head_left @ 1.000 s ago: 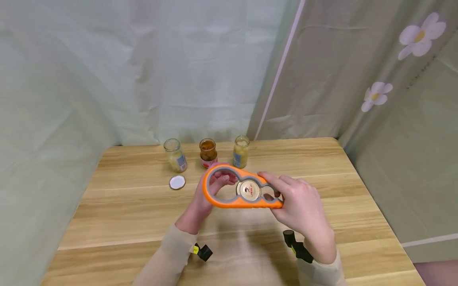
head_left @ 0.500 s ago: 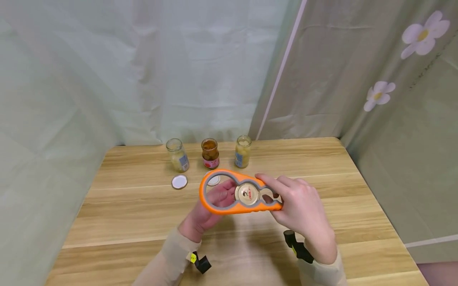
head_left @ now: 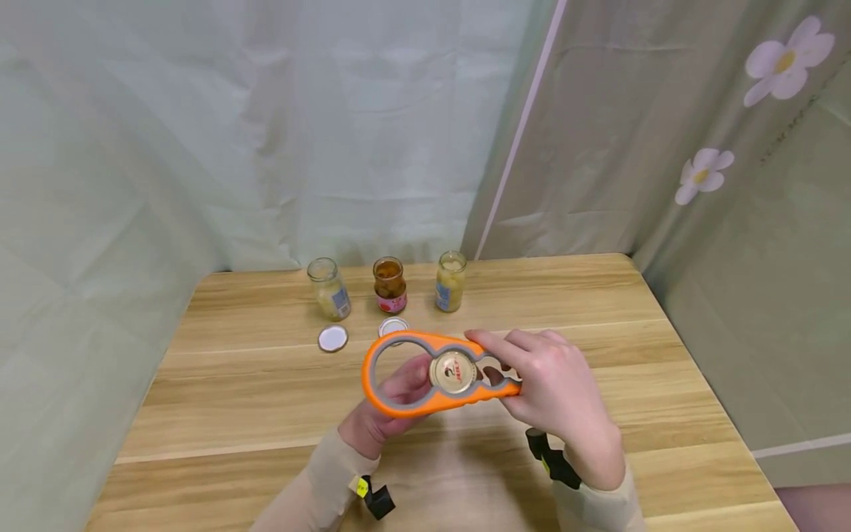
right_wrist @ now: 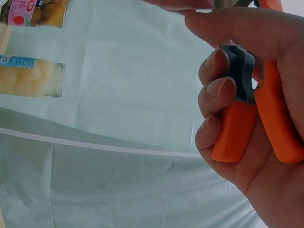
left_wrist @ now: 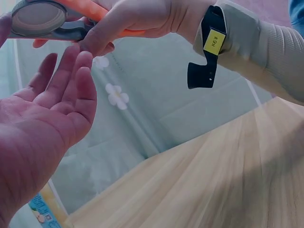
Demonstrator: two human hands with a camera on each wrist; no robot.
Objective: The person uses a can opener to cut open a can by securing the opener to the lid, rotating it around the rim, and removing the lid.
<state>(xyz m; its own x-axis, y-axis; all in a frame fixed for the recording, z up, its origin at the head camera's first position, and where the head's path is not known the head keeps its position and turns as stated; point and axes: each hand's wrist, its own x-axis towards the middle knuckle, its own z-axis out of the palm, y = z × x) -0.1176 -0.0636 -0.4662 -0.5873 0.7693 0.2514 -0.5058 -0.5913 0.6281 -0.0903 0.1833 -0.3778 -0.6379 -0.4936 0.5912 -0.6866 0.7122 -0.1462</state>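
My right hand [head_left: 555, 380] grips the handles of an orange and grey jar opener [head_left: 435, 403] above the table. In the right wrist view, its fingers curl round one orange handle [right_wrist: 235, 133]. A round gold lid [head_left: 453, 372] with a red print sits in the opener's middle opening, its inner side [left_wrist: 38, 19] facing down. My left hand [left_wrist: 52, 104] is just under the opener, palm up, with loosely bent fingers. Its thumb comes close to the lid's edge; whether it touches cannot be told.
Three lidless glass jars stand along the table's back: a pale-filled jar [head_left: 332, 299], a brown-filled jar [head_left: 391, 288] and another pale-filled jar [head_left: 450, 284]. Two lids lie white side up before them: the left lid [head_left: 332, 338] and the right lid [head_left: 394, 325]. Curtains [head_left: 399, 148] hang behind.
The opener, with the lid in it, has come slightly nearer and to the left, its ring end dipping. My left hand has drawn back from the jars' side to beneath it.
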